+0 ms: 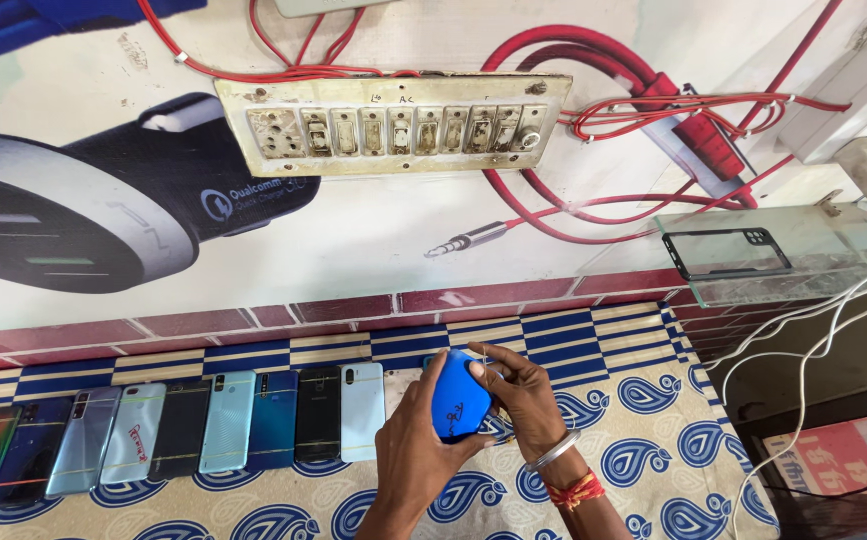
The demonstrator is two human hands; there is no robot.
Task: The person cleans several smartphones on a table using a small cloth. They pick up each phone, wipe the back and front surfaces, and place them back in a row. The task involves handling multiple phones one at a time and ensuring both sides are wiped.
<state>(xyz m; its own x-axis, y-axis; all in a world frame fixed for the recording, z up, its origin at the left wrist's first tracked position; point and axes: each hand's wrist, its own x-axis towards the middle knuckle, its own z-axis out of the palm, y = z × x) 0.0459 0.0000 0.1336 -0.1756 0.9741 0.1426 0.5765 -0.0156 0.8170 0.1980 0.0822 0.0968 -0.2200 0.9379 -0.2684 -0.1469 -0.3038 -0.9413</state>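
Both hands are meeting low in the middle of the view, closing around a small blue phone back (459, 402) that is being held up just above the worktop (654, 440). On the near side, the left hand (416, 450) is wrapping it from the left, with the thumb lying along its lower edge and the fingers curled behind. Opposite it, the right hand (526, 395) is gripping the upper right edge, fingertips pressing over the top; a metal bangle (554, 452) and a red thread (576, 490) are sitting on that wrist.

Covering the worktop is a cloth with blue paisley shapes and blue-and-white stripes. Lying on it to the left of the hands is a row of phones (184, 428), face down and side by side, in black, blue, silver and pale green, the nearest one just beside the left hand.

Hanging on the wall above is a dirty switchboard (394, 125) with red wires (594, 100) looping around it. Resting on a glass shelf (804, 260) at the right is a clear phone case with a black rim (732, 252), and white cables (824, 330) are trailing down below it.
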